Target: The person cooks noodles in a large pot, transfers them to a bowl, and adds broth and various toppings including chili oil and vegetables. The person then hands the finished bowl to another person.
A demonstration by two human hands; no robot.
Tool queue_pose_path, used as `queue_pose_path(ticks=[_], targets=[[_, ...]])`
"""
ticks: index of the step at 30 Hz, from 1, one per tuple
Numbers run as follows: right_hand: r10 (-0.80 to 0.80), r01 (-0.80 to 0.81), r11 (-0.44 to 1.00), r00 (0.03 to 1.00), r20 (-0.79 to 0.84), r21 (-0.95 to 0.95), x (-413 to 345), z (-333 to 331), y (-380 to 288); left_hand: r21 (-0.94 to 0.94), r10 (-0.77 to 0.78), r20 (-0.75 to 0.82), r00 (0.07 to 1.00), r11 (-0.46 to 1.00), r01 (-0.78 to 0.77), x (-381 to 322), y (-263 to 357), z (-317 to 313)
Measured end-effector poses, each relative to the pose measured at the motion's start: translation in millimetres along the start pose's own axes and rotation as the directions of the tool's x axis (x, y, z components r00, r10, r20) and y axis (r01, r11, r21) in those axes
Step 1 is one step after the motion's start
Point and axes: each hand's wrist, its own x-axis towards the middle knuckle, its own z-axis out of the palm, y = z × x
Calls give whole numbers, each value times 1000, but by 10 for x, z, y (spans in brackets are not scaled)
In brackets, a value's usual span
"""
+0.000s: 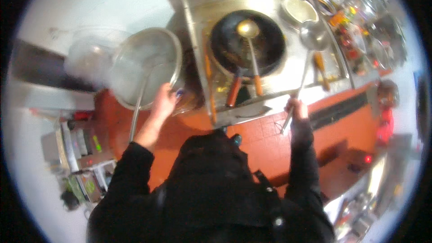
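Note:
My right hand [297,107] is closed around the long metal handle of a ladle [314,35], whose round bowl is over the right side of the steel stove top. My left hand [163,101] is at the near right rim of a large round metal pot [168,40]; blur hides whether its fingers grip the rim. A long metal handle [137,111] leans out of this pot over its near edge. Between my hands, a black wok [219,37] sits on the stove. Inside it rests a second ladle [248,28] with a wooden handle.
A round, light-coloured container [299,8] stands behind the held ladle. Near the stove's front edge lies a wooden-handled utensil [320,67]. Jars and packets [351,33] crowd the far right. The wok's reddish-brown handle [234,91] points towards me. Red tiles [260,138] cover the floor.

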Motion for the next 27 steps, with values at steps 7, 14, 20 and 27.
queue_pose_path(ticks=[7, 14, 20, 27], targets=[[-156, 185, 933, 981, 116, -308, -1051, 1182, 7, 95, -436, 51, 899, 898, 430, -928, -1373, -1054], [-137, 389, 667, 902, 408, -635, -1436, 2889, 520, -521, -457, 466, 758, 550, 652, -1115, -1885, -1139], [10, 468, 190, 878, 478, -863, -1152, 4127, 1300, -520, -529, 487, 695, 463, 717, -1418, -2128, -1444], [179, 368, -92, 920, 349, -925, -710, 5110, 2100, -704, -489, 591, 641, 74, 706, -1259, -2260, -1684]])
